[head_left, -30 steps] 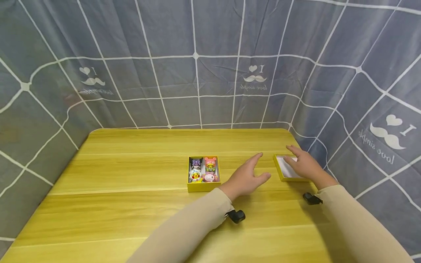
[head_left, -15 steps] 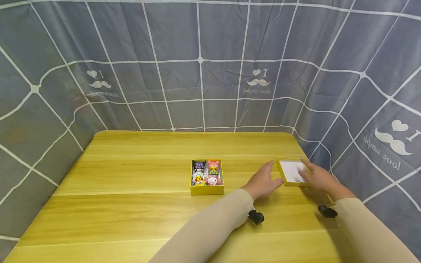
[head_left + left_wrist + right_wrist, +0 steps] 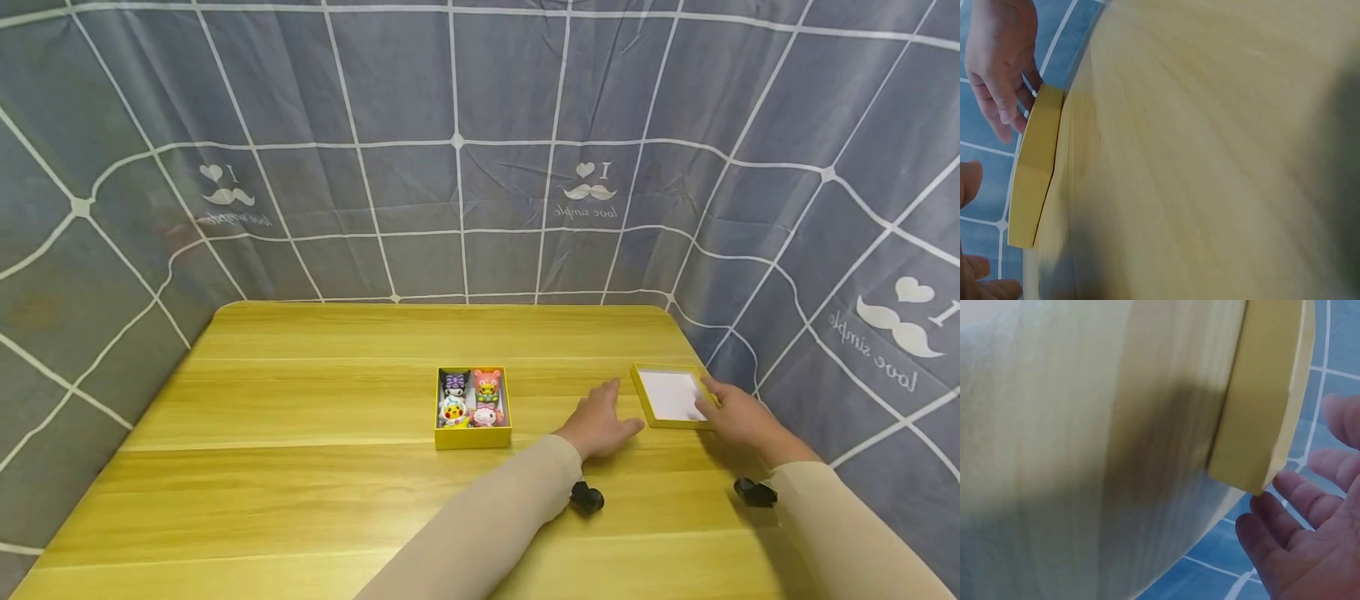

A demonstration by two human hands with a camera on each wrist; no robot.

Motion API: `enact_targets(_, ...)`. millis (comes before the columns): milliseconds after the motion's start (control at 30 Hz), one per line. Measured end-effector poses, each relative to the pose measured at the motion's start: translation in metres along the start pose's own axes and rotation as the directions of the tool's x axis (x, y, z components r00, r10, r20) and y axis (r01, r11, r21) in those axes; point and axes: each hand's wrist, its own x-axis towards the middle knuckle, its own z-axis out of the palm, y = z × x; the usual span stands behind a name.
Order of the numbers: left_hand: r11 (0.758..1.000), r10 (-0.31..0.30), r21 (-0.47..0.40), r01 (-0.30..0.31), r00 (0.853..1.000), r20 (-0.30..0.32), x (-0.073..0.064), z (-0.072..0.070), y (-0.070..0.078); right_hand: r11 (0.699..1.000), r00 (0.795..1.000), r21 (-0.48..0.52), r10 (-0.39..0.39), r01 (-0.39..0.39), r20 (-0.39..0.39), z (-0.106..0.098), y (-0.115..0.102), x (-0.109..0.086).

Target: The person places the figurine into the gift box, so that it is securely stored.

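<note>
A shallow yellow box lid [image 3: 678, 423] lies inner side up at the table's right, its white inside showing. My right hand [image 3: 742, 417] is at its right edge, thumb over the rim and fingers along the outer side. The right wrist view shows those fingertips [image 3: 1288, 487] right at the corner of the lid [image 3: 1260, 394], loosely bent, with the thumb apart. My left hand [image 3: 600, 421] hovers left of the lid, fingers spread and holding nothing. Farther left stands a yellow box [image 3: 472, 438] with several small cartoon figurines [image 3: 454, 411] in it.
The wood-grain table [image 3: 262, 492] has its far edge by a grey-blue curtain [image 3: 495, 183] with white grid lines. The curtain also hangs close at the right, beside the lid. A black wrist device [image 3: 587, 498] sticks out below the left sleeve, another below the right.
Both hands have come down toward the lid, the left moving right and away from the figurine box. The right hand has drawn back from over the lid to its right edge.
</note>
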Motion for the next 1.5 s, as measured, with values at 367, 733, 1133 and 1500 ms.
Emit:
enact_targets(367, 0.995, 0.025, 0.098, -0.031, 0.998, 0.06, 0.002, 0.008, 0.006, 0.999, 0.999, 0.0, 0.045, -0.045, -0.001, 0.004, 0.006, 0.001)
enact_targets(733, 0.995, 0.006, 0.097, -0.016, 0.995, 0.097, 0.0, 0.01, 0.007, 1.0, 1.0, 0.002, 0.009, -0.009, -0.03, 0.011, 0.012, 0.001)
enact_targets(1133, 0.989, 0.01, 0.147, -0.025, 0.995, 0.101, 0.0, 0.012, 0.01, 0.999, 1.0, 0.044, 0.011, -0.011, 0.008, 0.011, 0.004, -0.001)
enact_targets(1500, 0.989, -0.004, 0.147, -0.012, 0.994, 0.109, -0.001, 0.013, 0.012, 0.998, 1.0, 0.059, 0.001, -0.002, 0.02, 0.012, 0.001, -0.002)
